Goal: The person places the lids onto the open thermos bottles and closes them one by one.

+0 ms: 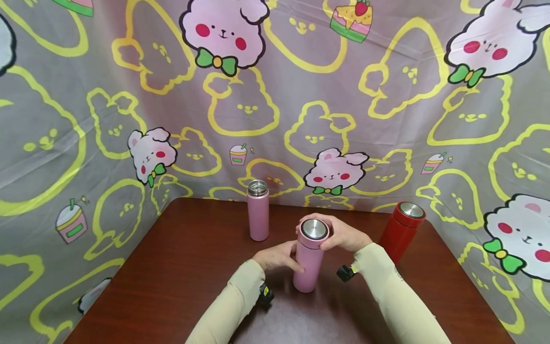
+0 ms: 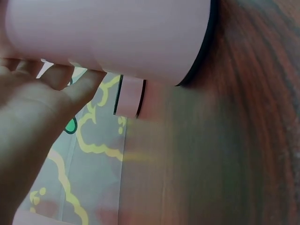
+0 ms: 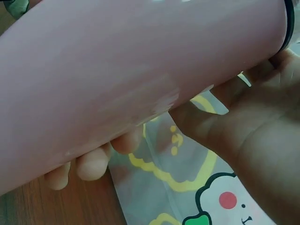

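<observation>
A pink thermos flask (image 1: 309, 267) with a steel-topped pink lid (image 1: 314, 229) stands at the middle of the table, between both hands. My left hand (image 1: 277, 256) grips its body from the left side, thumb across the front. At the top, my right hand (image 1: 341, 233) holds the lid from the right, with thumb and fingers round its sides. The left wrist view has the flask's dark bottom rim and the left hand (image 2: 42, 98) curled against the body. In the right wrist view fingertips (image 3: 93, 164) show below the flask, and the right hand (image 3: 262, 122) is near the lid end.
A second pink flask (image 1: 259, 215), lidless with its steel mouth showing, stands behind to the left. A red flask (image 1: 399, 234) with its lid on is at the right, partly behind my right forearm. Beyond the gripped flask is a small pink cylinder (image 2: 129, 96) with dark edges. A patterned curtain (image 1: 266, 114) borders the table.
</observation>
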Available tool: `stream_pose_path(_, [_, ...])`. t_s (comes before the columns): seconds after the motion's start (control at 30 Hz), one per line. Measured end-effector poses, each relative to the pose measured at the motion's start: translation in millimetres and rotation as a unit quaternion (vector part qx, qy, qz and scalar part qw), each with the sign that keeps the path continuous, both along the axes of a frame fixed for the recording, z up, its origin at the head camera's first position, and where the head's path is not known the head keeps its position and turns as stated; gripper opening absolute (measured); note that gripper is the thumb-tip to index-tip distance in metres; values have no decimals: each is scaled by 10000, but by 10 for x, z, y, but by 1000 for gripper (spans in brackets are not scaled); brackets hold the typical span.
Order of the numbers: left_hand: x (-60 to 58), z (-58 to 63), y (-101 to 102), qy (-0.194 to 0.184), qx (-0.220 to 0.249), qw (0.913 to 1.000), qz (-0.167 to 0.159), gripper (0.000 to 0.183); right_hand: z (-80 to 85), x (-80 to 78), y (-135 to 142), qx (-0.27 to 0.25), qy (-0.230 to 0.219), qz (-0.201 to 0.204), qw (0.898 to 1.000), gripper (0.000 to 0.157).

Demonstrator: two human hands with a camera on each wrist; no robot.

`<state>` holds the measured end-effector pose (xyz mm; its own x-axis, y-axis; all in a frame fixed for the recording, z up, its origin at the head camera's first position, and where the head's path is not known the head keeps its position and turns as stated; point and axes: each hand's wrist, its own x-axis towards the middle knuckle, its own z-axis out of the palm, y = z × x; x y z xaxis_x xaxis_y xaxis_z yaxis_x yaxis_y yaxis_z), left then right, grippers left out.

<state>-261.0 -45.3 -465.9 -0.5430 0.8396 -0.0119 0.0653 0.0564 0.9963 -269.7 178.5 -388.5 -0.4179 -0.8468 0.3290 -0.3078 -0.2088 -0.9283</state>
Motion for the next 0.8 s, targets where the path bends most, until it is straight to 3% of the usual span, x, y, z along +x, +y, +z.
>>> stream_pose_path(0.57, [59,-17,14,364,177,9992,29,73,30,248,-5,183,201,-1438,9892,59])
stream_pose_path(0.8, [83,-38,31,182,351,9992,100,67,-4,358,-24,163,326,-1996,9792,57])
